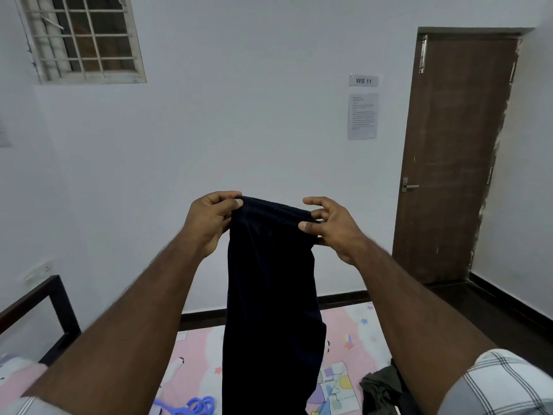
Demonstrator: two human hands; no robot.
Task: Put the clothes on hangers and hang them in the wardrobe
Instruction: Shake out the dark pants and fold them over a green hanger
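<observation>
Left hand (211, 223): fingers pinch trousers (270, 295) waistband's left edge.
Right hand (332, 229): fingers pinch right edge.
Trousers: hang over bed (197, 354).

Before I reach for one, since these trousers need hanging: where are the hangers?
In the head view, the blue hangers lie on the pink bedsheet at the bottom edge, just left of the hanging dark trousers, below the left forearm.

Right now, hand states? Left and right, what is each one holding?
Left hand: closed, gripping one end of the waistband of the dark trousers.
Right hand: closed, pinching the other end of the same waistband.
</observation>
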